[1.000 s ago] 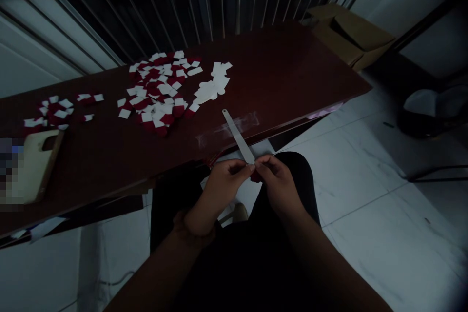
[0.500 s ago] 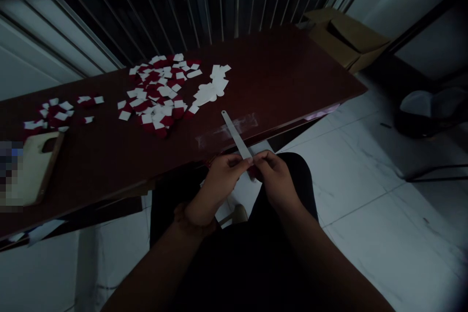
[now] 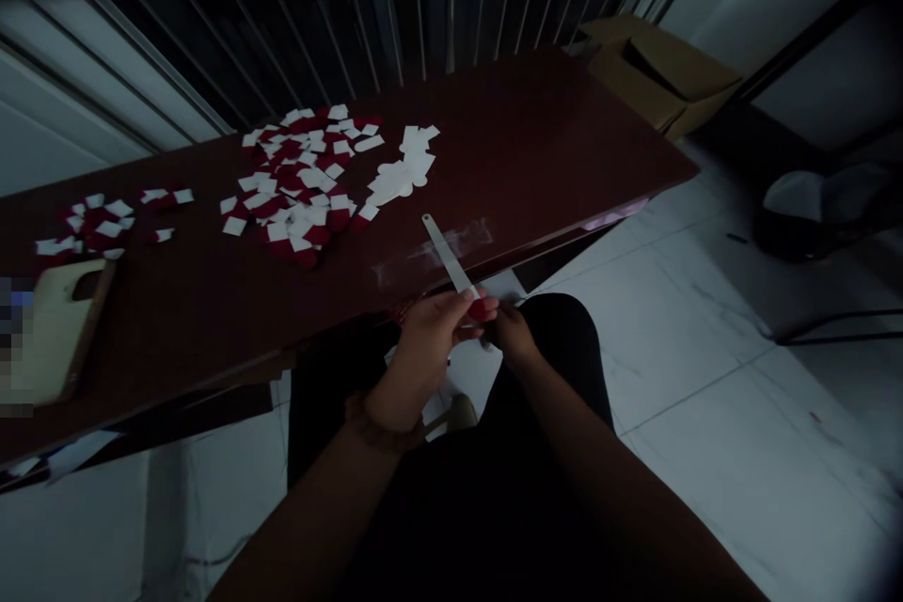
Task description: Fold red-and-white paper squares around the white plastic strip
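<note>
My left hand (image 3: 434,324) is closed on a small red-and-white piece (image 3: 478,306), with the thumb on its white part and the red end facing up. Just beyond the fingers runs a thin flat ruler-like strip (image 3: 448,254) with a hole at its far end. It lies on the table and juts over the front edge toward my lap, passing by the hands. My right hand (image 3: 514,337) is beside the left fingertips, lower and in shadow. Its fingers are curled and partly hidden, and what they hold cannot be made out.
Many red-and-white pieces (image 3: 289,183) lie heaped on the dark table (image 3: 536,132), with a smaller group (image 3: 102,221) at left. White paper cutouts (image 3: 405,169) lie beside the heap. A phone case (image 3: 67,329) is at far left. A cardboard box (image 3: 670,75) stands behind the right end.
Both hands were pinching together at the strip. Now the left hand has turned, showing the red end of the piece, and the right hand has dropped slightly lower. The view shifted a little.
</note>
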The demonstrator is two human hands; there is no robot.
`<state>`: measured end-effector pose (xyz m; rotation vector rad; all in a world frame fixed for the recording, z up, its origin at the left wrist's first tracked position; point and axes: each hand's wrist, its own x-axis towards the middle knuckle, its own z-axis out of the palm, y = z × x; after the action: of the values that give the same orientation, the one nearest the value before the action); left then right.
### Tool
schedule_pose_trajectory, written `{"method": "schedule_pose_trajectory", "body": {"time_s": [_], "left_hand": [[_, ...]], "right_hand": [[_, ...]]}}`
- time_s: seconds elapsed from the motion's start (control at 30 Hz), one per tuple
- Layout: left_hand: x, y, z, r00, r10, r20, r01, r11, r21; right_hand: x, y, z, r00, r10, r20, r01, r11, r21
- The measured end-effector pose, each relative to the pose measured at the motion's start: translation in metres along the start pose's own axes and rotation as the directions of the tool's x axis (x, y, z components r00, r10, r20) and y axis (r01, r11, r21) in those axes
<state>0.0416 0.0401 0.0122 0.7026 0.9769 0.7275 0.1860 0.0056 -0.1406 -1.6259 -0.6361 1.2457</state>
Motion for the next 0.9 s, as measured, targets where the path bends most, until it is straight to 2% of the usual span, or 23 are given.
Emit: {"method": "schedule_pose_trajectory", "body": {"time_s": [0.17,0.3,0.43,0.63,0.8,0.9], "left_hand": [[0.002,0.009,0.0,1.0,-0.023,0.0,0.023,0.987,-0.159],[0.001,0.004,-0.001,0.999,-0.042,0.021,0.044,0.992,-0.12],[0.001,-0.003,0.0,1.0,0.009,0.019,-0.007,0.997,-0.083],[0.005,0.003,-0.005,0.999,-0.022,-0.024,0.016,0.975,-0.221],[0.002,0.0,-0.001,1.0,0.014,0.028,-0.011,0.991,-0.13],[0.002,-0.004,0.002,0.999,0.038,-0.027,-0.04,0.996,-0.078]], "right_hand": [[0.003,0.006,0.003,1.0,0.0,-0.007,0.0,0.999,-0.044],[0.006,0.008,0.005,1.0,0.005,0.008,-0.004,0.999,-0.052],[0.009,0.013,0.005,0.999,0.014,0.036,-0.011,0.998,-0.067],[0.01,0.016,0.007,0.998,0.031,0.046,-0.027,0.996,-0.083],[0.011,0.016,0.009,0.997,0.023,0.07,-0.017,0.995,-0.097],[0.011,0.016,0.009,0.997,0.034,0.075,-0.026,0.994,-0.105]]}}
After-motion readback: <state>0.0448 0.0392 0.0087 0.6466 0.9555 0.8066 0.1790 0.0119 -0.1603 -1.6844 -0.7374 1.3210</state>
